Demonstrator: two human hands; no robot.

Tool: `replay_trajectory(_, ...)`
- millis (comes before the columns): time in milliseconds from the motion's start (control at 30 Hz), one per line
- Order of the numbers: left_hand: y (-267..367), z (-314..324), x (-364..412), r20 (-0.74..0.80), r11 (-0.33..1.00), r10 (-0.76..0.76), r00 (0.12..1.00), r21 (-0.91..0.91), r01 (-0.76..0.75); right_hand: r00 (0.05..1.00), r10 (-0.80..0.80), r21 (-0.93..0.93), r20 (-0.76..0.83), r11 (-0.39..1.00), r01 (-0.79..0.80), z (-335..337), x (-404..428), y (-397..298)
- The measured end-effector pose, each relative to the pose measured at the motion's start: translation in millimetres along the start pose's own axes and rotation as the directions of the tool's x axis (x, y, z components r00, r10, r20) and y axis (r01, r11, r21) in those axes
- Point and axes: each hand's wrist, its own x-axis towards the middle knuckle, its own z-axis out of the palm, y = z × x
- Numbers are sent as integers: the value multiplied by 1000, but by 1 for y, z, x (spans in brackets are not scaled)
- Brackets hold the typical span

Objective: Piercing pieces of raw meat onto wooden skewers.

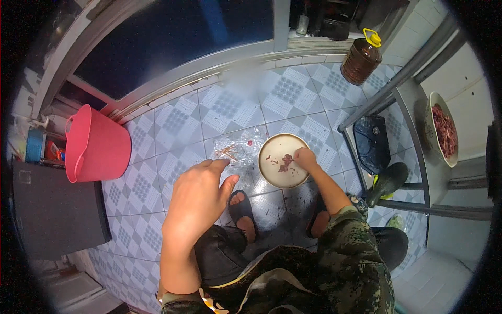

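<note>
A round cream-coloured bowl [274, 176] with small pieces of raw meat [286, 163] stands on the tiled floor between my feet and the window wall. My right hand [305, 159] reaches over its right side with fingers closed near the meat; whether they pinch a piece cannot be made out. To the left, my left hand [202, 192] is raised above the floor, thumb and fingers apart, nothing seen between them. Just beyond its fingertips, several thin wooden sticks [227, 151] lie on a clear plastic bag [246, 155], with a small red item [250, 143] on it.
A pink plastic tub [102, 145] stands at left beside a dark cabinet [59, 208]. At right, a metal rack [411, 106] holds a bowl of raw meat [444, 129], with a black bag [371, 143] lower down. An oil jug [361, 61] with a yellow cap stands by the wall.
</note>
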Motion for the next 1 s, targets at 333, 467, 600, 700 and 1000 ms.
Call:
replay_trajectory(333,17,32,19,160,995,-57,986,92,42,987,-61,-42,147,997,68,28,-5,-10)
replay_trajectory(467,18,44,27,206,996,-18,978,89,-1,998,50,359,-43,933,-32,22,-15,6)
replay_trajectory(600,21,49,33,237,991,-25,971,135,-8,998,64,28,19,997,-65,9,-8,-5)
replay_trajectory(700,26,51,35,243,991,-16,970,136,-18,997,73,-88,-2,993,-73,16,-4,-11)
replay_trajectory(1000,9,72,43,331,994,-40,943,112,3,958,146,337,248,914,-226,36,0,-4)
